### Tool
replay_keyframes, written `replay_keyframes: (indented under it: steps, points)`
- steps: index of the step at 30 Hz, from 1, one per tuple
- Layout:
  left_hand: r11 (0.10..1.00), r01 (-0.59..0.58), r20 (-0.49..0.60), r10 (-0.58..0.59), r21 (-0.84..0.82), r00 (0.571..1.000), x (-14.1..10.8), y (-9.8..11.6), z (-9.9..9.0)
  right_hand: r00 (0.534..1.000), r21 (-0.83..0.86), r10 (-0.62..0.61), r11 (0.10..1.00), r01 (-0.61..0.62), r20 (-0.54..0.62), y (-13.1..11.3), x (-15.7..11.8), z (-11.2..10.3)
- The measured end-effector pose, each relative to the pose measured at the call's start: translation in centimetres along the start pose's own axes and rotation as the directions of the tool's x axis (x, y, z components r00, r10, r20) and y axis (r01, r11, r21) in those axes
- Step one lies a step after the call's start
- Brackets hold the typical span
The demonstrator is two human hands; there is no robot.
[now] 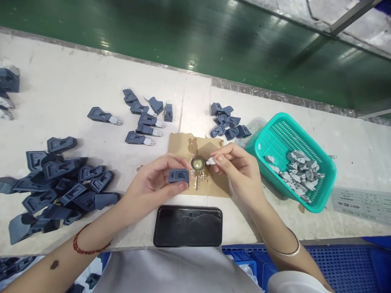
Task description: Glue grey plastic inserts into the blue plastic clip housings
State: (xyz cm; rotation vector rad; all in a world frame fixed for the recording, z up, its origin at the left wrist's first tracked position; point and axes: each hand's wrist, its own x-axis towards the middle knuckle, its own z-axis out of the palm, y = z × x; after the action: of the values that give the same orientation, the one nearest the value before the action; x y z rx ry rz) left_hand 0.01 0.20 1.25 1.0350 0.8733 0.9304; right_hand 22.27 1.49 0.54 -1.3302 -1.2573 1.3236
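My left hand [159, 183] is closed on a dark blue-grey plastic part [179, 176], held between thumb and fingers. Between the thumb and fingertips of my right hand [240, 169] is a small light-grey piece [211, 161], its narrow end pointing left. That tip is beside a small round cap [198, 164] with yellowish liquid, which sits on a brown cardboard piece [218, 187]. Wet, glossy drips spread over the cardboard around the cap. The two held parts are apart, one on each side of the cap.
A green basket [259, 152] of light-grey pieces stands at right. Blue-grey parts [61, 179] are heaped at left; a smaller group [227, 120] lies behind the cardboard. Parts with grey tips [137, 138] lie back left. A black phone [188, 226] lies at the front edge.
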Motion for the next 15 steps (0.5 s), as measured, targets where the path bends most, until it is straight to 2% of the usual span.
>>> replay_keyframes:
  steps: [2, 4, 8, 11, 13, 15]
  points:
    - [0.998, 0.066, 0.023, -0.066, -0.018, 0.998, -0.2, -0.1, 0.1, 0.999, 0.054, 0.044, 0.998, -0.044, 0.018, 0.0, 0.1, 0.1]
    - [0.994, 0.101, 0.037, -0.102, 0.037, 0.994, -0.4, -0.4, 0.2, 0.997, 0.091, 0.066, 0.993, -0.069, 0.039, 0.0, 0.1, 0.2]
    - [0.956, -0.019, 0.078, -0.004, 0.292, 0.997, -0.6, -1.0, 0.0, 0.997, 0.135, 0.047, 0.989, -0.054, 0.053, 0.1, -0.1, 0.3]
    - [0.921, -0.097, 0.117, 0.056, 0.377, 0.991, -0.6, -1.2, -0.1, 0.998, 0.148, 0.039, 0.988, -0.045, 0.045, 0.0, -0.3, 0.3]
    - [0.913, -0.084, 0.078, 0.058, 0.399, 0.995, -0.6, -1.2, -0.1, 0.999, 0.143, 0.047, 0.988, -0.050, 0.026, 0.0, -0.2, 0.2]
    - [0.913, -0.045, -0.018, 0.057, 0.405, 0.998, -0.5, -1.2, 0.0, 0.999, 0.135, 0.050, 0.990, -0.049, -0.003, -0.1, -0.1, 0.0]
